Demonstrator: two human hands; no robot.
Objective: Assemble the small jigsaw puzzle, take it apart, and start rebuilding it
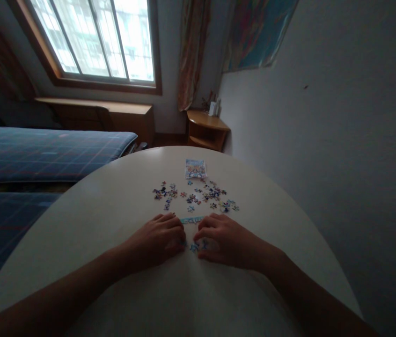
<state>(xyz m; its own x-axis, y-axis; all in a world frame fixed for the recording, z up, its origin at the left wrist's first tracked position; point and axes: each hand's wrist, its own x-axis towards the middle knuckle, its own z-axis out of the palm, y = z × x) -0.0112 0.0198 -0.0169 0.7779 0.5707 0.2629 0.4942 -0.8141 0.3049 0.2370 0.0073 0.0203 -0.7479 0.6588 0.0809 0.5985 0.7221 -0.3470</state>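
Note:
Both of my hands rest on a round white table (pixel 113 206), fingers curled toward each other. My left hand (pixel 161 238) lies knuckles up with its fingertips at a few small jigsaw pieces (pixel 195 246). My right hand (pixel 224 238) faces it, fingers bent over the same pieces. What each hand pinches is too small to name. A short joined strip of pieces (pixel 191 219) lies just beyond the fingertips. Several loose jigsaw pieces (pixel 198 194) are scattered farther out, with a small picture card (pixel 195 168) behind them.
A bed with a blue checked cover (pixel 43 150) stands to the left. A white wall (pixel 324 140) runs close along the right of the table. A wooden corner shelf (pixel 207 128) and a window (pixel 99 40) are at the back.

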